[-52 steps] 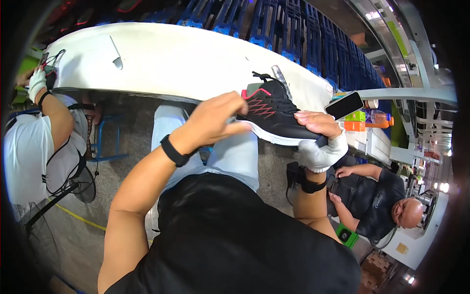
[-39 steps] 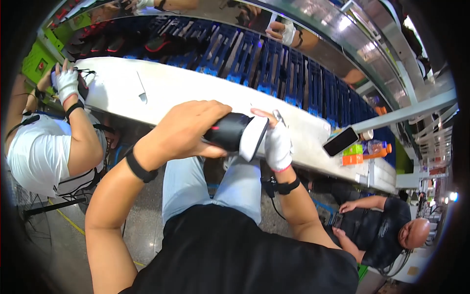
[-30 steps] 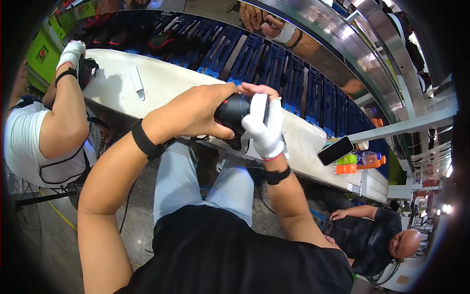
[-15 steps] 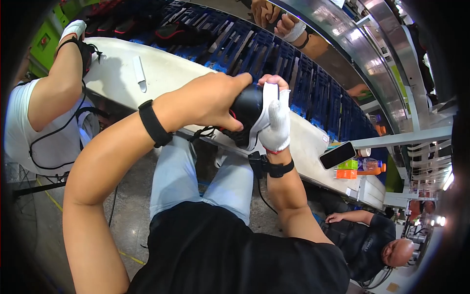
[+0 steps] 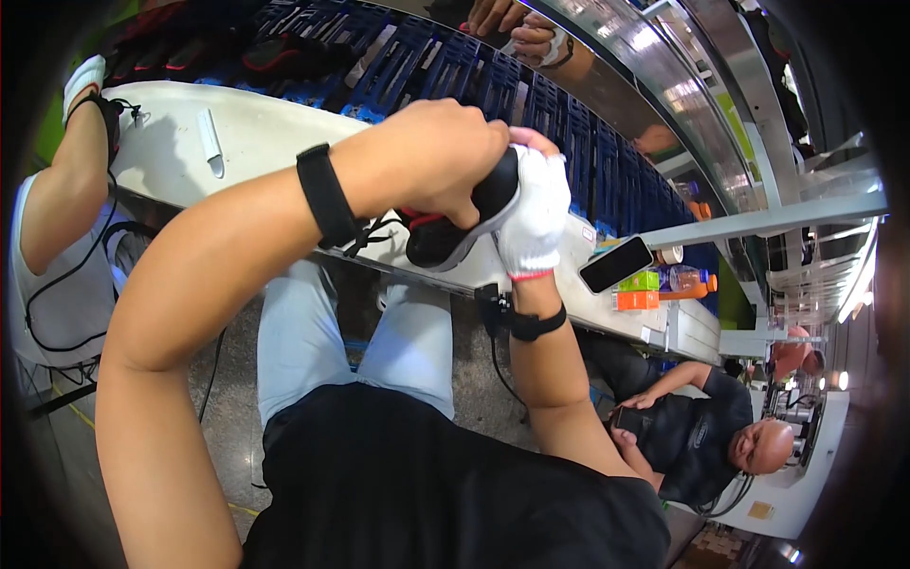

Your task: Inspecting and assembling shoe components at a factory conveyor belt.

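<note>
Over the near edge of the white bench (image 5: pixel 284 123) I hold a black shoe (image 5: pixel 438 243) with red trim and a pale sole; loose black laces hang on its left side. My bare left hand (image 5: pixel 444 152) is wrapped over the shoe's upper, its thumb on the near side. In a white fingertip-less glove, my right hand (image 5: pixel 534 211) grips the shoe from the right along the sole; part of the shoe is hidden by both hands. Black straps circle both my wrists, and the right one carries a small black device.
Beyond the bench runs a blue slatted conveyor (image 5: pixel 408 81) bearing black-and-red shoes (image 5: pixel 289 55). A white strip (image 5: pixel 210 142) lies on the bench. To the right are a phone (image 5: pixel 616 264), small boxes (image 5: pixel 636 300) and an orange bottle (image 5: pixel 690 283). Co-workers sit at left and right.
The shoe has turned in my hands, so its sole now faces more down and right. My right glove now shows its back. The person at right has brought both hands together around a dark object.
</note>
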Demonstrator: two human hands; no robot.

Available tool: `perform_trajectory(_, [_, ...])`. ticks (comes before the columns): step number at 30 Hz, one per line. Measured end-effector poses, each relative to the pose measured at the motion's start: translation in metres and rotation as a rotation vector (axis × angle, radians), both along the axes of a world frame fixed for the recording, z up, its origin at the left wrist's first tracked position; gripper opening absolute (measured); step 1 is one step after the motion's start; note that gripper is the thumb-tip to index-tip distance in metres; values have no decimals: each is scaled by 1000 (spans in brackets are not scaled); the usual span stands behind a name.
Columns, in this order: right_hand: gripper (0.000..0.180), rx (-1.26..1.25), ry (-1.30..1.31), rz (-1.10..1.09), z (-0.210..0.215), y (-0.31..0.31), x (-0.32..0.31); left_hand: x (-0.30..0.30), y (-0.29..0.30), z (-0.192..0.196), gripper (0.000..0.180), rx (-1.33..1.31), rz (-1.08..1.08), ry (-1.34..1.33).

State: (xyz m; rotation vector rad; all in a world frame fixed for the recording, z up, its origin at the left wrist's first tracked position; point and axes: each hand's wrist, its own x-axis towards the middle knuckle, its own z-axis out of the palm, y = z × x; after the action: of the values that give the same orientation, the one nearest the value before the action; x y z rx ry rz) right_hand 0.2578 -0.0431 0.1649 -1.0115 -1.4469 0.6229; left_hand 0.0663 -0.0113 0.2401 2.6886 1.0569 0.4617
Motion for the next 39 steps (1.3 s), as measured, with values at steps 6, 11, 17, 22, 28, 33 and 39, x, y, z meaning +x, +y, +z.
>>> perform_trajectory(6, [50, -87, 322, 149, -25, 10, -1, -3, 15, 10, 82, -76, -78, 100])
perform_trajectory(11, [87, 67, 331, 43, -74, -44, 13, -21, -29, 11, 90, 149, -111, 143])
perform_trajectory(17, [62, 257, -135, -99, -124, -93, -13, -62, -107, 5, 103, -67, -117, -166])
perform_trajectory(22, [41, 391, -195, 80, -102, -96, -46, -85, -120, -6, 106, -177, 42, -81])
perform_trajectory(28, [30, 570, -337, 155, -101, -84, -66, -116, -118, -36, 90, -169, 194, -182])
perform_trajectory(33, [28, 622, -405, 306, -95, -78, -66, -123, -120, -46, 77, -170, 236, -221])
perform_trajectory(39, [71, 23, -229, 200, -69, -74, -64, -123, -126, -53, 64, -145, 274, -261])
